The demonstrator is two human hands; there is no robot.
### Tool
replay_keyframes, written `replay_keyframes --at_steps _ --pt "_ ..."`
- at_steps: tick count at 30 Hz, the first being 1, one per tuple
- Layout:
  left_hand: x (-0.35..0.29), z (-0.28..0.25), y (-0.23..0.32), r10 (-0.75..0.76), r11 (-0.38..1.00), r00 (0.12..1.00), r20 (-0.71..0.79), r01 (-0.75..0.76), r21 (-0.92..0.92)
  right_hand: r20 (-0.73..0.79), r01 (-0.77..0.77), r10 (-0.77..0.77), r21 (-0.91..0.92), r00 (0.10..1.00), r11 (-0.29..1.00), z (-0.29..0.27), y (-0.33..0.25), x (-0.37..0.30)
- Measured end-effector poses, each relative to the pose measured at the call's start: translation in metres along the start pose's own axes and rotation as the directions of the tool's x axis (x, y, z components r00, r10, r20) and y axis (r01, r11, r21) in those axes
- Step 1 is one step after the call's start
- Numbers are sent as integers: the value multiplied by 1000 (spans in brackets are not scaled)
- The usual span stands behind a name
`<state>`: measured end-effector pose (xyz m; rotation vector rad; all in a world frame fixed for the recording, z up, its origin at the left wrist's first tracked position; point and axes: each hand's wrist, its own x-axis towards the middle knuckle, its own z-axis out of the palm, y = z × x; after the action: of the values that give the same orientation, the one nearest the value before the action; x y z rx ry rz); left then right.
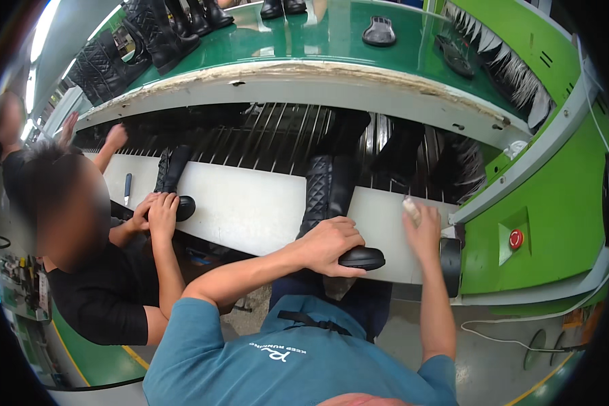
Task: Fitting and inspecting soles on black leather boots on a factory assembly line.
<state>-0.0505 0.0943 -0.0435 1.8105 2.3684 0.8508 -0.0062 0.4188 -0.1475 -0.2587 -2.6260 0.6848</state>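
A black quilted boot (pixel 331 181) lies across the white work ledge, its shaft pointing away and its rounded toe near me. My left hand (pixel 328 245) is wrapped over the foot of this boot, fingers around the upper behind the toe. To the right of the boot, my right hand (pixel 423 227) is raised over the ledge with its fingers closed. A small pale piece (pixel 411 211) shows at its fingertips; I cannot make out whether it is a held tool or a finger wrapping.
Beyond the white ledge (pixel 243 203) runs a roller conveyor (pixel 277 135) carrying dark boots. Above it, a green shelf (pixel 304 37) holds boots and soles. At left, a co-worker (pixel 115 271) grips another boot (pixel 172 176) near a blue-handled tool (pixel 128 188). A green machine (pixel 541 230) stands right.
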Motion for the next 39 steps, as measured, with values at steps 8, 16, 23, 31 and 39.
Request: replay_keyframes --at_steps 8,16,23,31,39 --pt "-22 -46 33 -415 518 725 -550 -309 -798 -112 26 54 609 992 793 -54 -92 -19" --pt "-142 20 2 -710 472 679 -185 264 -841 39 509 -583 445 811 737 -70 -176 -54" --pt "-127 -25 9 -605 675 787 -122 426 -602 40 621 -652 264 757 738 -43 -177 -77" --pt "60 -245 25 523 803 564 -639 -77 590 107 625 -655 220 748 749 -49 -189 -77" --pt "144 -396 -53 443 693 487 -753 347 632 122 603 -643 253 756 757 -42 -187 -70"
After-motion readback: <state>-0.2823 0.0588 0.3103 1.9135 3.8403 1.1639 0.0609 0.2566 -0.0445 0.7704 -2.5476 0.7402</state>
